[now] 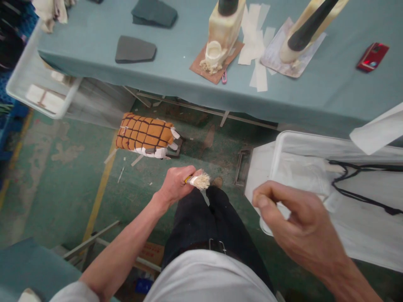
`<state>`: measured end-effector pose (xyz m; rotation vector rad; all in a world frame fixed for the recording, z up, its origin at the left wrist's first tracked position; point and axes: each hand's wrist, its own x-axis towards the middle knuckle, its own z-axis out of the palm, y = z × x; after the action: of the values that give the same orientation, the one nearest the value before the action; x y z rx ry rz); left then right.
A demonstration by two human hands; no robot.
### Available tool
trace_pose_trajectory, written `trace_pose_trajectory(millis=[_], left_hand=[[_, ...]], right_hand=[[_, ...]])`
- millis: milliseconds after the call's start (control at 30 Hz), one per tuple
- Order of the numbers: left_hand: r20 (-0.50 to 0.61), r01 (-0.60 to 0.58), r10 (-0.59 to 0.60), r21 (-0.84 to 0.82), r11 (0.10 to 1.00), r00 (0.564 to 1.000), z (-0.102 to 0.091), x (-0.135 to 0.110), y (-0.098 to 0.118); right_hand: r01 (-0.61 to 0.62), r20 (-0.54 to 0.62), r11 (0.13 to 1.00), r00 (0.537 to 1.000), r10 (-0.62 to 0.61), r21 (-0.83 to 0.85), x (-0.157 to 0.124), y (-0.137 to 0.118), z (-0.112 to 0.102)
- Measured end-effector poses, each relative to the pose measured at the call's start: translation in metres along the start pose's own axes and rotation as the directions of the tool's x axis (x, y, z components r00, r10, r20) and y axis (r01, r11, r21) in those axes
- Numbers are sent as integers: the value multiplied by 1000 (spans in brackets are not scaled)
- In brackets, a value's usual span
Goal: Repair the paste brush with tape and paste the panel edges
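Straw-coloured bristles [203, 180] point rightward out of my left hand [176, 183], where I have the fingers wrapped firmly round a brush [193, 180]. A sliver of yellow shows beside the thumb, just behind the white band at the root of the bristles; the rest of the handle is hidden in the fist. I have this brush in front of the dark trousers [204, 222], out over the green floor [72, 159] and apart from the worktop [185, 50].

My right hand [302, 230] is empty as far as I can see: its fingers are curled in, thumb against the bent index finger, with a small gap framed behind them. I cannot tell whether something thin is pinched at the tips. From my viewpoint this hand overlaps the white bin [274, 161], in which a black cord [355, 180] lies.

Beyond both hands, the worktop under its blue-green cloth carries two grey pads [135, 49], white strips [250, 35] and a small red object [373, 57]. Down to the left, near my brush hand, I see an orange checked cushion [145, 132].
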<state>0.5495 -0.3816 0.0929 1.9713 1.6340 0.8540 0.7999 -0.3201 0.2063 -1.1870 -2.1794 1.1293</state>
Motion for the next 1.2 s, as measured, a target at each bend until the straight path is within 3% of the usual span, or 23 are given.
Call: trace_pose_trajectory(millis=[133, 300, 433, 600, 700, 800, 967, 1200], left_hand=[[7, 12, -12, -41, 999, 1000, 4, -1, 1], [-3, 9, -10, -136, 991, 1000, 18, 3, 17], [-32, -6, 0, -184, 983, 999, 22, 4, 25], [-85, -23, 7, -188, 982, 996, 25, 3, 30], [-79, -45, 32, -179, 983, 996, 25, 3, 31], [-35, -69, 64, -166, 984, 997, 23, 6, 31], [38, -81, 89, -184, 980, 995, 20, 8, 29], [68, -80, 94, -186, 979, 993, 19, 5, 27]], right_hand=[[-10, -32, 999, 999, 11, 42, -1, 0, -6], [74, 17, 992, 997, -76, 102, 0, -4, 12], [129, -34, 989, 991, -127, 70, 1, -1, 17], [69, -77, 995, 995, -64, 72, 5, 7, 12], [32, 26, 992, 999, -35, 125, 10, 7, 8], [62, 145, 982, 985, -89, 180, 15, 5, 5], [173, 215, 964, 952, -216, 204, 21, 7, 2], [162, 245, 969, 948, -205, 187, 30, 8, -4]])
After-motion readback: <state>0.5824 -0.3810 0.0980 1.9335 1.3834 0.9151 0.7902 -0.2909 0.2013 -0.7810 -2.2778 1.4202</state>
